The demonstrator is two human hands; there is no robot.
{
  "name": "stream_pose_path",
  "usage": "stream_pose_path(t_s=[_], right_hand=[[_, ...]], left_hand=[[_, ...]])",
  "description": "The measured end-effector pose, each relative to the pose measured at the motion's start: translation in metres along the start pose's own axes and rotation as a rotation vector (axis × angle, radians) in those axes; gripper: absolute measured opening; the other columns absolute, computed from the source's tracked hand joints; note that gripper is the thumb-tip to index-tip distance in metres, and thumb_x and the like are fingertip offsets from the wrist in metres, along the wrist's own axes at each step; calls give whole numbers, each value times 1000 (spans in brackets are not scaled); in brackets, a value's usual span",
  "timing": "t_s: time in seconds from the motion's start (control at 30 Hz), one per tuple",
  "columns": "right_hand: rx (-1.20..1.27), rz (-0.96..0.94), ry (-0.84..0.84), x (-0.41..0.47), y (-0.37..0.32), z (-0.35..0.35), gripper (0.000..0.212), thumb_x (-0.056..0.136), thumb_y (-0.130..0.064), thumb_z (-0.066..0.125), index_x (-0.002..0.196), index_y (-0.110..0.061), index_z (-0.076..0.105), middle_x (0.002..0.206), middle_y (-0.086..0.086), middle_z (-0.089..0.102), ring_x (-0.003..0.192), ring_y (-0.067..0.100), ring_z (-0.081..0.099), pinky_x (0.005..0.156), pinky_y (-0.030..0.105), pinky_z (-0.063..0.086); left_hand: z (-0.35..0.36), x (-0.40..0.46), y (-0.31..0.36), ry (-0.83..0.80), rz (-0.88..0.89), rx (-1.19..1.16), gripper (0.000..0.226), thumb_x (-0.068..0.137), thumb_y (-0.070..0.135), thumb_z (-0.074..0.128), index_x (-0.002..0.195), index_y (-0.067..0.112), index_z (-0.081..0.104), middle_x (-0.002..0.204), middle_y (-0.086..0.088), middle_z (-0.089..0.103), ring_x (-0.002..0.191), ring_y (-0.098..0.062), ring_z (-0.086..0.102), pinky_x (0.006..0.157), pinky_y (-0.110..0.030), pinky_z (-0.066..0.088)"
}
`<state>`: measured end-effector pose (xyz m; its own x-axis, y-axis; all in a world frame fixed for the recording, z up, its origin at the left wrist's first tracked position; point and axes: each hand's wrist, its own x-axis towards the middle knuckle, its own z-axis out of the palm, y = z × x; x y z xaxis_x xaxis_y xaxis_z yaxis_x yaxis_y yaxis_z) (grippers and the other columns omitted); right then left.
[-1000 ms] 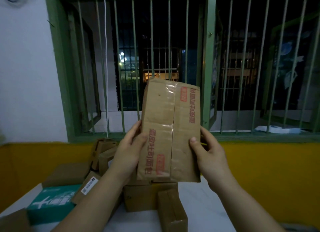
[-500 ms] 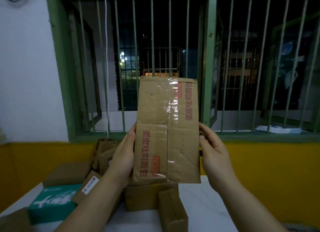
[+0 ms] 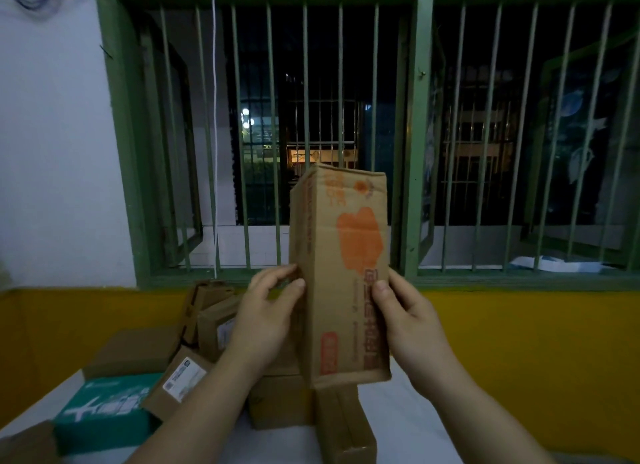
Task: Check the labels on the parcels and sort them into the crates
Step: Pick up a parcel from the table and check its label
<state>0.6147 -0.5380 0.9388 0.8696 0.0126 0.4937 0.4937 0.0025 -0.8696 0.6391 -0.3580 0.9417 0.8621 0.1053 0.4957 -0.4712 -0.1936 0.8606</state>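
Observation:
I hold a tall brown cardboard parcel (image 3: 343, 276) upright in front of me, above the table. A narrow side with an orange print and red lettering faces me; no shipping label shows on it. My left hand (image 3: 266, 314) grips its left edge, thumb and fingers curled round the corner. My right hand (image 3: 408, 321) grips the right edge, thumb on the front face. Below lies a heap of parcels (image 3: 277, 398), one with a white label (image 3: 183, 380). No crate is in view.
A white table (image 3: 408, 425) carries several brown boxes and a teal box (image 3: 104, 415) at the left. Behind stands a yellow and white wall with a green barred window (image 3: 412, 134). A brown box (image 3: 346, 425) lies right under the held parcel.
The parcel has been turned about its long axis: the taped wide face seen before has swung away and a narrow printed side now faces me. Both hands shifted their grip.

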Motion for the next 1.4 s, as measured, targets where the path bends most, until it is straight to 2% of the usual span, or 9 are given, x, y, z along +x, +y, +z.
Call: stream_pose_path(t_s=[0.2,0.33,0.5,0.6,0.73,0.8,0.93,1.1,1.4], right_hand=[[-71,-32,33,4,6,2,33,100,-37,39,125,-38,60,116,-11,68,105,7,64,85,32,56],[-70,-24,56,2,0,3,34,103,-33,33,127,-37,56,110,-11,69,94,-2,65,70,17,54],[-126,-26,33,4,0,4,29,101,-32,40,117,-54,50,128,-9,61,116,11,59,92,40,54],[-123,-20,14,4,-3,3,26,97,-37,44,117,-53,49,129,-12,59,114,1,58,86,23,53],[-293,130,40,8,1,-5,92,64,-72,51,148,-42,26,146,-13,34,132,9,38,102,32,39],[-153,227,-3,6,-1,-5,104,59,-72,56,150,-44,16,134,-17,46,113,9,53,86,29,50],[-52,170,108,4,2,-7,46,77,-48,70,115,-51,44,103,-27,57,95,3,61,81,36,55],[-29,117,190,4,3,-13,20,96,-30,57,107,-46,57,98,-17,66,77,0,67,55,22,52],[-46,39,260,3,4,-6,30,101,-28,45,104,-56,56,124,-6,60,113,12,58,97,46,50]], left_hand=[[9,-5,7,-204,-50,-253,39,95,24,48,134,21,51,117,1,68,97,-7,68,70,-18,54],[7,-10,4,-168,-138,-200,42,101,37,27,117,20,63,91,6,74,82,0,69,66,-16,53],[8,-10,1,-162,-236,-294,50,98,47,27,113,19,66,90,-1,76,89,-16,72,77,-34,56],[5,-11,-3,-207,-199,-411,48,87,52,39,112,18,62,94,-3,76,88,-18,72,70,-33,58],[-2,-9,-5,-283,-229,-560,37,82,31,52,115,14,59,95,-9,75,84,-23,72,65,-34,60],[-1,-8,-7,-279,-227,-542,32,85,27,47,112,16,61,92,-8,75,81,-21,72,63,-32,59],[-2,-6,-5,-157,-138,-467,29,98,23,39,119,36,54,103,2,74,94,-15,71,75,-33,58],[-9,3,-6,-11,-71,-274,27,99,22,47,121,35,55,120,-2,66,108,-20,64,93,-47,51],[-4,2,-10,-61,-142,-281,36,99,34,44,134,38,51,110,8,70,89,-4,70,70,-27,56]])
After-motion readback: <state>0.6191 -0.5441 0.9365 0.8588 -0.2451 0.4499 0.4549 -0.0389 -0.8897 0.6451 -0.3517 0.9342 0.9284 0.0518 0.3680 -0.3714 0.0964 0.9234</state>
